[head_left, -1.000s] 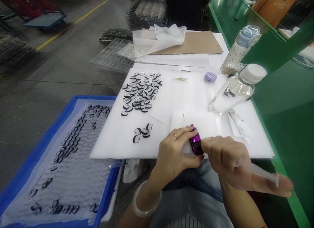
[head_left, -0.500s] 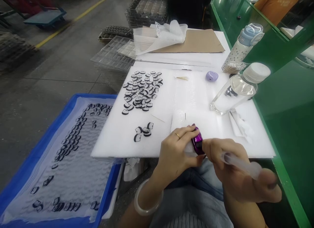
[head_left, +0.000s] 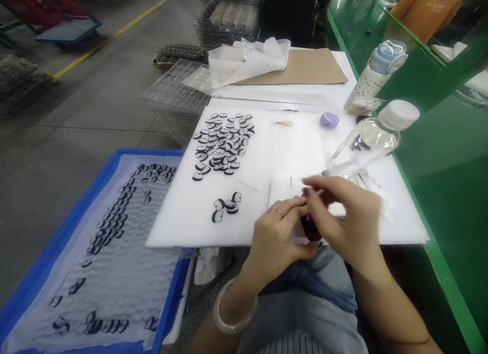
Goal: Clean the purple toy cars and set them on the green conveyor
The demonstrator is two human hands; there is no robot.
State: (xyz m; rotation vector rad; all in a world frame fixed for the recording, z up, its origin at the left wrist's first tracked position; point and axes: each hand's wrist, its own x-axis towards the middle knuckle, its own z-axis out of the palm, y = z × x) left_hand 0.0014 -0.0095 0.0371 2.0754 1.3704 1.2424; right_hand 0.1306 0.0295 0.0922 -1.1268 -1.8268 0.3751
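Note:
My left hand is closed round a small shiny purple part at the near edge of the white foam board. My right hand sits over the part and hides most of it. Its fingers pinch a clear plastic syringe, which is blurred and lies up and to the right above the hand. A small group of black-and-white pieces lies just left of my left hand. A larger pile of these pieces is farther back on the board.
A blue tray lined with foam and holding several more pieces stands at the lower left. A clear bottle, a dotted drinking bottle, a lilac case and toothpicks lie at the right. A green bench borders the right side.
My right hand rose from the right of the purple part to over it, and the syringe swung from pointing down-right to pointing up-right. The left hand kept its hold.

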